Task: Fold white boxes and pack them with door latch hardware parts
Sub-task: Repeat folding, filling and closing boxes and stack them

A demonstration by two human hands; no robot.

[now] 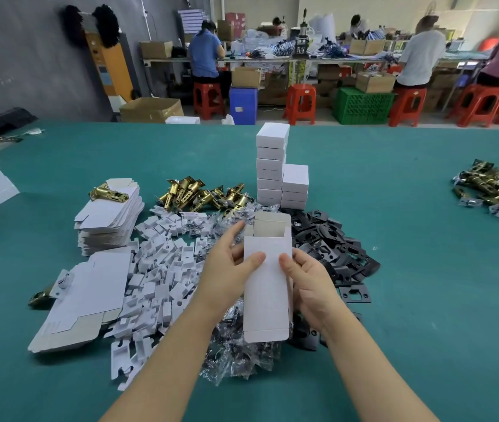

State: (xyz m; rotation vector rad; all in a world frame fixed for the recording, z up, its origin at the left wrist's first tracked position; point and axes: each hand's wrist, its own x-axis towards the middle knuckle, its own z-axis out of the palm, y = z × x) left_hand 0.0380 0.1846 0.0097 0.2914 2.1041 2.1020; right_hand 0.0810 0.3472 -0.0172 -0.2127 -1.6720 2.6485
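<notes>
A white box (268,287) with its far end open is held above the table, between both hands. My left hand (227,269) grips its left side, thumb on the front face. My right hand (306,280) grips its right side, thumb on the front as well. Under and around it lie black strike plates (339,251), clear screw bags (239,357), white cardboard inserts (157,278) and brass latches (199,193). Flat unfolded boxes (108,220) are stacked at the left, with one brass latch (108,191) on top.
Finished white boxes (275,172) stand stacked behind the piles. More flat boxes (83,300) lie at the near left. Another heap of latches (495,190) sits at the right on the green table (425,269). People work at benches beyond.
</notes>
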